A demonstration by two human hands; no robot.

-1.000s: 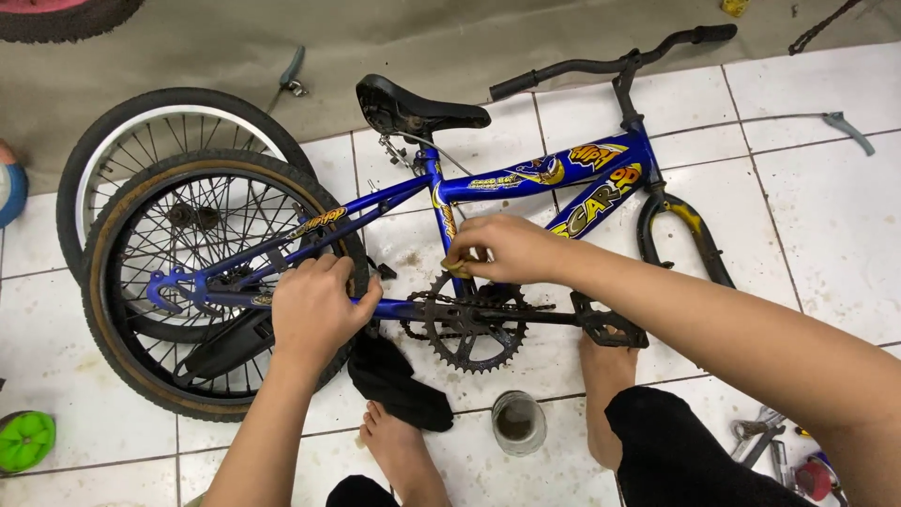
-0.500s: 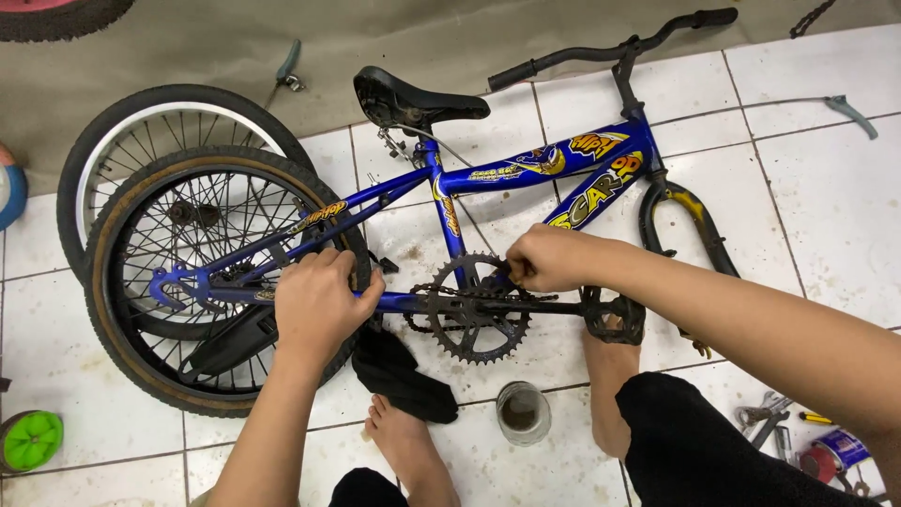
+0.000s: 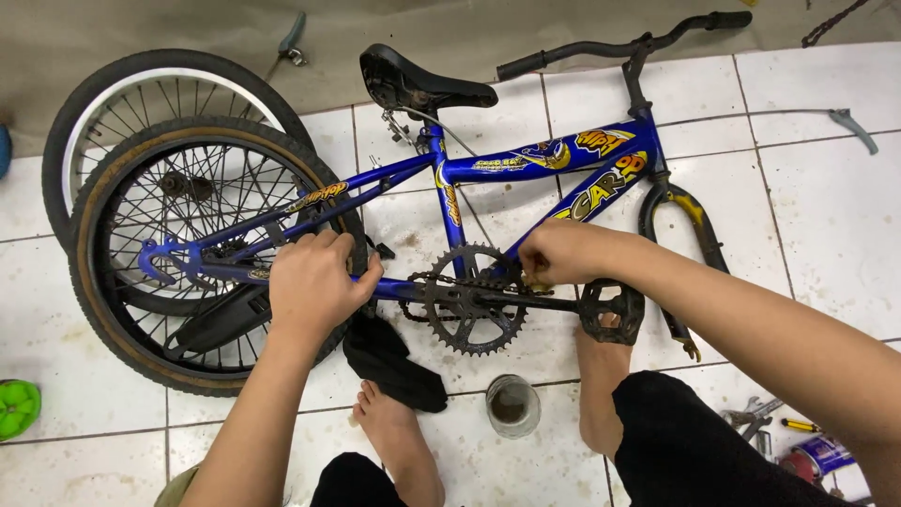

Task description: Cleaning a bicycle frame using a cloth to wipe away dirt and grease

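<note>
A small blue bicycle (image 3: pixel 526 164) lies on its side on white floor tiles, front fork bare. My left hand (image 3: pixel 314 282) grips the rear tyre and chainstay beside the rear wheel (image 3: pixel 141 253). My right hand (image 3: pixel 554 253) pinches something small and yellowish against the crank arm, just right of the black chainring (image 3: pixel 465 300). The chain (image 3: pixel 418 282) hangs loosely around the chainring. The black pedal (image 3: pixel 610 310) sits to the right of my right hand, over my foot.
A loose second wheel (image 3: pixel 122 89) lies behind the rear wheel. A black cloth (image 3: pixel 389 361) and a small glass jar (image 3: pixel 512 406) sit between my bare feet. Tools (image 3: pixel 770 422) lie at lower right, a green object (image 3: pixel 14 408) at lower left, a brake lever (image 3: pixel 849 122) at right.
My right hand has slid right and down from the seat tube area to the crank arm. My left hand has stayed on the rear tyre.
</note>
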